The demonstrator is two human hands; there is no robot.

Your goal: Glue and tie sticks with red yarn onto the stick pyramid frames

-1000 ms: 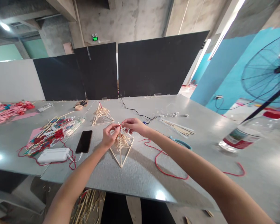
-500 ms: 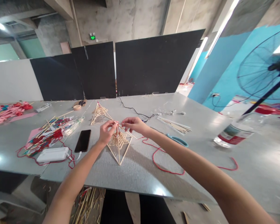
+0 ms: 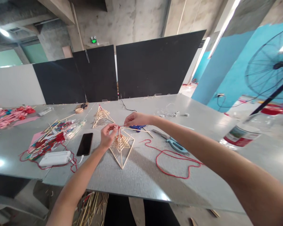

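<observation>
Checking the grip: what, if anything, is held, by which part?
The left hand pinches the stick pyramid at its top. The right hand seems to pinch red string beside it; which part, I can't tell.

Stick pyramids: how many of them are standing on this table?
2: the near pyramid, with the left hand at its tip, and the far pyramid behind it, slightly to the left.

Through the head camera, I watch the left hand (image 3: pixel 107 135) pinch the tip of a stick pyramid (image 3: pixel 121 147) at mid-frame, with the right hand (image 3: pixel 135 119) just beside it. I see red yarn (image 3: pixel 174 176) and blue-handled scissors (image 3: pixel 171 141) right of centre, a phone (image 3: pixel 85 144) left.
</observation>
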